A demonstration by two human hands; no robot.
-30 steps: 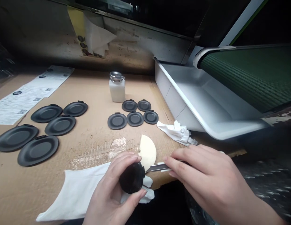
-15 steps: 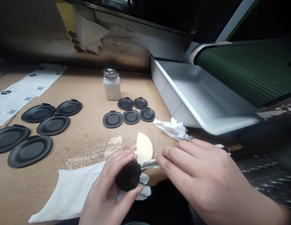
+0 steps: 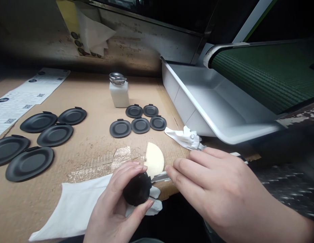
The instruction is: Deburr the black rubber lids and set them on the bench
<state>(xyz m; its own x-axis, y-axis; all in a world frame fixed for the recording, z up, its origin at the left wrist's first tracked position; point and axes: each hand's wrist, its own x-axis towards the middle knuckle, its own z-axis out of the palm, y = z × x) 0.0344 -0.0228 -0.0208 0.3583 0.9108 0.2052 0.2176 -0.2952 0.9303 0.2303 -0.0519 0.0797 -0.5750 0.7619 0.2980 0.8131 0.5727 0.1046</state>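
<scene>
A round black part [image 3: 137, 189] is held by its edges between the thumb and fingers of my left hand [image 3: 118, 202]. My right hand [image 3: 209, 189] grips a knife [image 3: 160, 177] whose blade tip meets the part's right edge, at a small tab. Behind them lies a pale yellow round pad [image 3: 154, 158]. A white cloth [image 3: 76, 206] is spread beneath and left of my left hand. Several black discs with tabs lie in two groups, one in the middle [image 3: 120, 128] and one at the left [image 3: 30, 163].
A white pump bottle [image 3: 120, 94] stands behind the middle discs. At the right are a large white tray [image 3: 192, 98] and a green conveyor belt [image 3: 268, 74]. A crumpled white cloth [image 3: 184, 137] lies by the tray. Printed label sheets [image 3: 17, 104] lie at the far left.
The knife blade has tilted slightly against the part's edge. The whole view has shifted a little, and both hands keep their holds.
</scene>
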